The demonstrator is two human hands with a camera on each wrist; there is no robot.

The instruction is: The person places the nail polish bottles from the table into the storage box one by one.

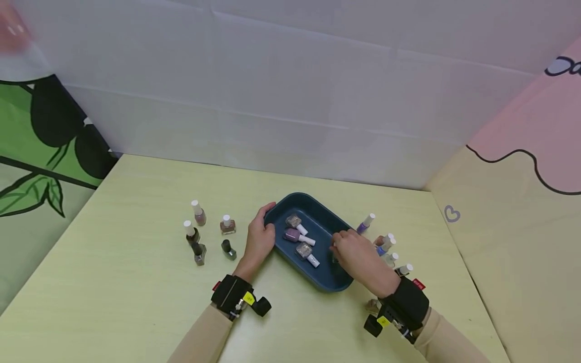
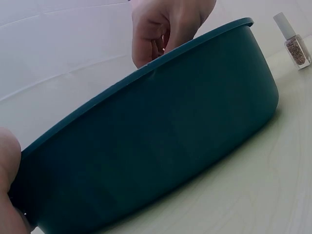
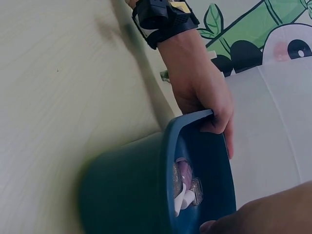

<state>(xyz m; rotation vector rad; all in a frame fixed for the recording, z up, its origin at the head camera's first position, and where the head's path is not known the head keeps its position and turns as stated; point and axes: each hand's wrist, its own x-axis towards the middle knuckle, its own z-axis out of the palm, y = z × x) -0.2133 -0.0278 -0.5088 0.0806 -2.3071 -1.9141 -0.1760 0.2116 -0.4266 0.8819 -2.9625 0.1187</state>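
Observation:
A dark blue-green plastic basin sits at an angle on the table. My left hand grips its left end, thumb over the rim. Inside lie three nail polish bottles with white caps: a glittery one, a purple one and another glittery one. My right hand reaches over the right end of the basin, fingers curled downward. Beneath them a small glassy, greenish nail polish bottle partly shows; the hand mostly hides it. In the left wrist view the right hand appears above the basin's rim.
Left of the basin stand several nail polish bottles, among them a brown one and a dark-capped green one. More stand to the right, including a purple one, partly behind the right hand. A white sheet hangs behind the table.

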